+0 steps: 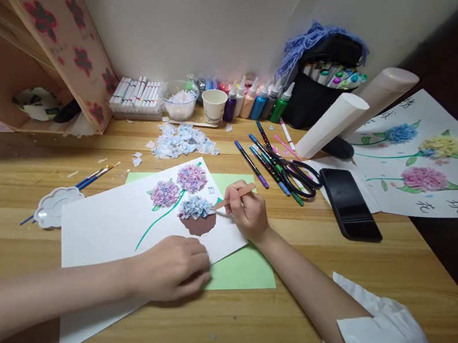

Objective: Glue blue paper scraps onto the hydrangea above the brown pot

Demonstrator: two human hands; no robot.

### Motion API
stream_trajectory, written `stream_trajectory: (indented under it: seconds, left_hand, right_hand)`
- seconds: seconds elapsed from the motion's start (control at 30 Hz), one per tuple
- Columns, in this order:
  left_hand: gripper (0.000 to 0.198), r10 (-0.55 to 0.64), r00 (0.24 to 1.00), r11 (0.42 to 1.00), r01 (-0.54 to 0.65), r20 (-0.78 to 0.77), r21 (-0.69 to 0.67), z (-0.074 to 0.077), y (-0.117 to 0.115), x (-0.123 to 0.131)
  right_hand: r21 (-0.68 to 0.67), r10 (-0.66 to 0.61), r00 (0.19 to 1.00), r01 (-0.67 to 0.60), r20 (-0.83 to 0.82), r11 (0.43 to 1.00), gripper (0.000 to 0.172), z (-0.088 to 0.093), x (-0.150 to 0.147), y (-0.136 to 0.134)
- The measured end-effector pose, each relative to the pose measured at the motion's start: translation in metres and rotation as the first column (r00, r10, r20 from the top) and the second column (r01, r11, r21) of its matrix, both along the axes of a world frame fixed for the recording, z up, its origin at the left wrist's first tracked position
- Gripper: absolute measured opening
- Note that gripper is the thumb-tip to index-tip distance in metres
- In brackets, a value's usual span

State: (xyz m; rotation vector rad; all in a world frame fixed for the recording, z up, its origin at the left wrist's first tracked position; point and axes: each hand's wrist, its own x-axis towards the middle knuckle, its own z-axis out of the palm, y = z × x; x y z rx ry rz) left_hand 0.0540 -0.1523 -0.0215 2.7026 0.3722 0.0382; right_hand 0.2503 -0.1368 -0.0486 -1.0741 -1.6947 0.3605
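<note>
A white sheet [109, 227] lies on the wooden desk over a green sheet [245, 271]. On it are three crumpled-paper flowers, two pink-purple [192, 177] and one blue [197, 207], with green stems and a brown patch [197, 226] under the blue one. My right hand [248, 213] is closed around a wooden stick [234, 194] whose tip touches the blue flower's right edge. My left hand [175, 271] rests knuckles-up on the sheet's lower edge, fingers curled; what is under them is hidden.
A pile of paper scraps [182, 141], a white palette [54, 206] with brushes [94, 176], marker rows [136, 94], a bowl [178, 100], a paper cup [214, 104], paint bottles [258, 100], loose pens [266, 160], scissors [303, 175], a black phone [350, 205], rolled paper [333, 124], a flower poster [424, 157].
</note>
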Motion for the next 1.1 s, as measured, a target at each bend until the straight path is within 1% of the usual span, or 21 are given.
stream_trajectory:
  seconds: [0.1,0.17,0.23,0.4,0.47,0.53,0.77,0.93,1.1]
  left_hand:
    - [0.021,-0.045,0.998,0.997,0.043,0.034,0.071,-0.013,-0.005,-0.003]
    - [0.02,-0.052,0.997,0.994,0.047,0.05,0.095,-0.016,-0.005,-0.003]
    - [0.019,-0.055,0.997,0.994,0.049,0.056,0.101,-0.016,-0.004,-0.003]
    - [0.018,-0.053,0.996,0.994,0.046,0.068,0.103,-0.016,-0.004,-0.004]
    - [0.018,-0.049,0.996,0.994,0.042,0.068,0.104,-0.016,-0.004,-0.004]
    - [0.017,-0.049,0.997,0.994,0.042,0.064,0.103,-0.017,-0.004,-0.004]
    - [0.017,-0.052,0.997,0.993,0.046,0.057,0.113,-0.016,-0.005,-0.005]
    - [0.017,-0.053,0.997,0.994,0.047,0.05,0.102,-0.015,-0.004,-0.004]
    - [0.017,-0.056,0.997,0.995,0.052,0.049,0.088,-0.015,-0.004,-0.004]
  right_hand:
    - [-0.087,-0.014,1.0,0.013,-0.016,0.996,0.029,0.001,-0.002,0.003]
    - [-0.153,-0.039,0.998,0.031,-0.047,0.988,0.029,0.001,-0.003,0.004]
    - [-0.188,-0.063,0.995,0.047,-0.079,0.981,0.029,0.0,-0.004,0.004]
    - [-0.153,-0.137,0.964,0.104,-0.226,0.983,0.031,-0.004,-0.003,0.0]
    - [-0.137,-0.159,0.952,0.126,-0.26,0.983,0.032,-0.005,-0.002,-0.001]
    - [-0.132,-0.147,0.958,0.118,-0.245,0.984,0.033,-0.004,-0.003,-0.002]
    - [-0.116,-0.079,0.991,0.066,-0.108,0.991,0.034,-0.003,-0.007,-0.001]
    - [-0.108,-0.083,0.989,0.07,-0.121,0.992,0.033,-0.004,-0.006,-0.001]
    - [-0.146,-0.083,0.991,0.067,-0.105,0.987,0.032,-0.005,-0.005,0.0]
